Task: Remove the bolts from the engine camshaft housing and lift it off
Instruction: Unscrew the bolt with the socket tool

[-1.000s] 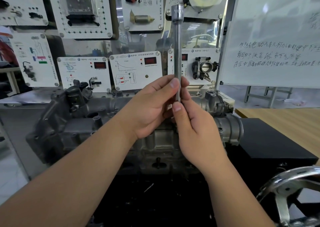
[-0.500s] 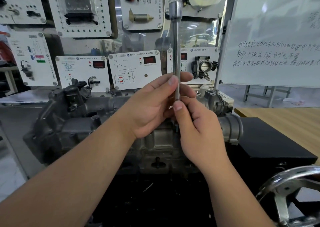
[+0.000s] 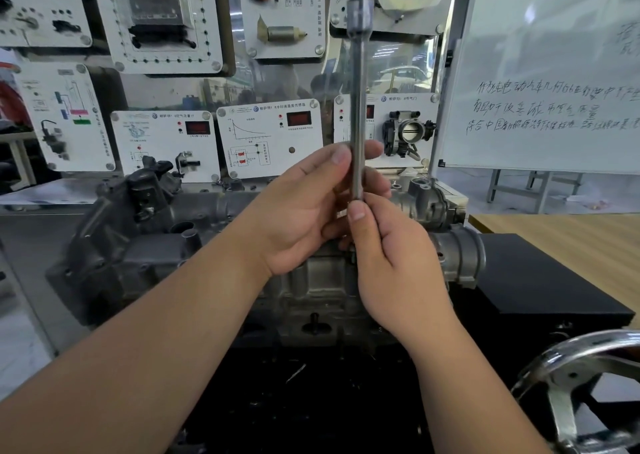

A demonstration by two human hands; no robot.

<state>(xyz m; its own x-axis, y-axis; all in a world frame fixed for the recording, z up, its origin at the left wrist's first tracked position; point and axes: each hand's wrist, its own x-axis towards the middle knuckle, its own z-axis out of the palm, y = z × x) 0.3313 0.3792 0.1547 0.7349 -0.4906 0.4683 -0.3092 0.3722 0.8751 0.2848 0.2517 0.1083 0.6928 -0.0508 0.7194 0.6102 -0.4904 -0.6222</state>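
- Head view: the long socket tool (image 3: 357, 107) stands nearly upright over the middle of the engine, its long axis running top to bottom. Its thick socket end points up toward the wall panels, and its lower end drops out of sight behind the hands.
- The left hand (image 3: 304, 214) pinches the shaft low down. The thumb lies on the near side, and the fingers curl round the far side.
- The right hand (image 3: 391, 266) sits just below and touching the left. Its thumb tip presses against the bottom of the visible shaft, and the fingers wrap toward the hidden lower end.
- Both hands hold the tool. The right is the nearer to the tool's working end and to whatever bolt sits beneath it.
- The camshaft housing (image 3: 214, 211) lies directly under the hands. Its long axis runs left to right across the black stand (image 3: 540, 280), so the tool stands square to it.
- The bolt itself is covered by the hands. Whether the tool is seated on it cannot be told.
- Judged from this, the coming move is a twist about the tool's upright axis. It has to stay straight over the bolt, or it may slip off.
- Beyond the engine, a throttle body (image 3: 408, 134) hangs on a wall panel. A whiteboard (image 3: 554, 72) stands toward the right edge, and a steel handwheel (image 3: 581, 377) sits at the near right corner.
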